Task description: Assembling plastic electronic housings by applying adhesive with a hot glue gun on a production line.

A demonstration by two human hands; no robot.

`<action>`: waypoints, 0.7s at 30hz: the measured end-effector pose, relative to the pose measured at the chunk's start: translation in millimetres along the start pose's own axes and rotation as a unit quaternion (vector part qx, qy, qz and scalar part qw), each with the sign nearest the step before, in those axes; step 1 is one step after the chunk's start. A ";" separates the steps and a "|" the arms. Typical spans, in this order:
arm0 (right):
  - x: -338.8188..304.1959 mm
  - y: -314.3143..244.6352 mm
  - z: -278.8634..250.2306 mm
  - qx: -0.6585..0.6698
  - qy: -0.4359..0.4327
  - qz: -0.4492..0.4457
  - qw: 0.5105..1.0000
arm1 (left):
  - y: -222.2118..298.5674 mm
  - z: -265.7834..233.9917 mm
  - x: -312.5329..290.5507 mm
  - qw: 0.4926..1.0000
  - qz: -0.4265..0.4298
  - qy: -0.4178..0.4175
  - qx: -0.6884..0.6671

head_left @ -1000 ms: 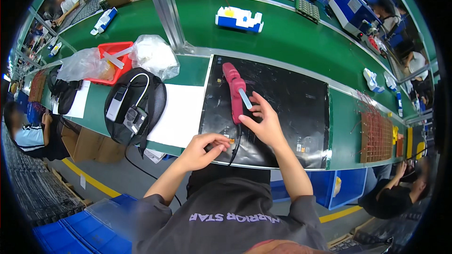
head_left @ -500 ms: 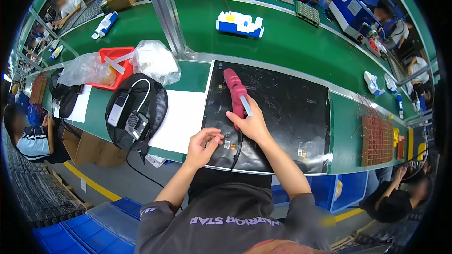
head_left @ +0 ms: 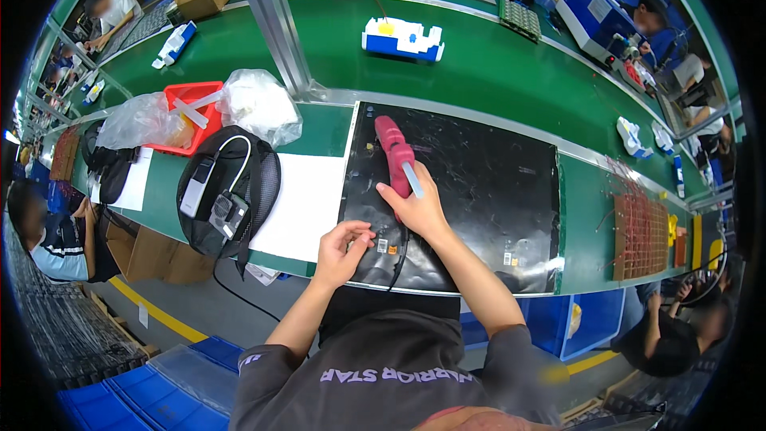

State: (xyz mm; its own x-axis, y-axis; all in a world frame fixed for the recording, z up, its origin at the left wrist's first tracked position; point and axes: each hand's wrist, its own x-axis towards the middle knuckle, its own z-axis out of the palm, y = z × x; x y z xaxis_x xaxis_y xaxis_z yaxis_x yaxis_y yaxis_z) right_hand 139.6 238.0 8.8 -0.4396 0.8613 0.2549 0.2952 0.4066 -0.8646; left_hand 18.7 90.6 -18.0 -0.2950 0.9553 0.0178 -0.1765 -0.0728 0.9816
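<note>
A dark pink hot glue gun (head_left: 393, 149) lies on the black mat (head_left: 495, 191), its front pointing away from me. From its rear sticks a translucent glue stick (head_left: 413, 179), and a black cord runs from the handle to the near edge. My right hand (head_left: 420, 206) is wrapped round the handle, thumb on the left side. Left of the cord, my left hand (head_left: 343, 251) hovers by the mat's near edge, fingers loosely bent and apart, with nothing seen in it.
Left of the mat are white paper (head_left: 306, 203), a black mesh pouch (head_left: 209, 227) with small devices, and a red basket (head_left: 171, 92) with plastic bags. A blue-and-white housing (head_left: 403, 41) sits on the green conveyor beyond. A brown rack (head_left: 641, 238) of red wires stands right.
My view has shifted slightly. Both hands keep nearly the same places, the right still gripping the glue gun. The blue-and-white housing appears a little farther left.
</note>
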 end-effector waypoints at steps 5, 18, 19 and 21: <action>9.0 8.1 11.1 0.010 0.009 0.024 1.000 | -5.8 -1.5 0.0 1.000 0.007 -0.001 0.013; -3.9 -5.5 -43.4 0.354 -0.030 0.166 0.920 | 24.4 -1.7 19.2 1.000 0.019 -0.001 -0.017; -6.7 -2.8 -51.3 0.391 -0.024 0.163 0.906 | 30.9 -0.8 28.6 0.999 0.040 0.007 -0.013; -11.2 -2.5 -70.8 0.415 -0.014 0.169 0.894 | 45.7 5.5 56.1 0.997 0.065 0.025 0.023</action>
State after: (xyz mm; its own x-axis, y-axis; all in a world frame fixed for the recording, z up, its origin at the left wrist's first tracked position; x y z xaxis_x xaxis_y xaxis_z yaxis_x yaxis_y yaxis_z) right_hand 203.9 248.9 38.8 -0.4687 0.8795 -0.0824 -0.3117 -0.2519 -0.9162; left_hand -0.8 142.3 29.0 -0.3598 0.9230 0.1363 -0.0904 -0.1799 0.9795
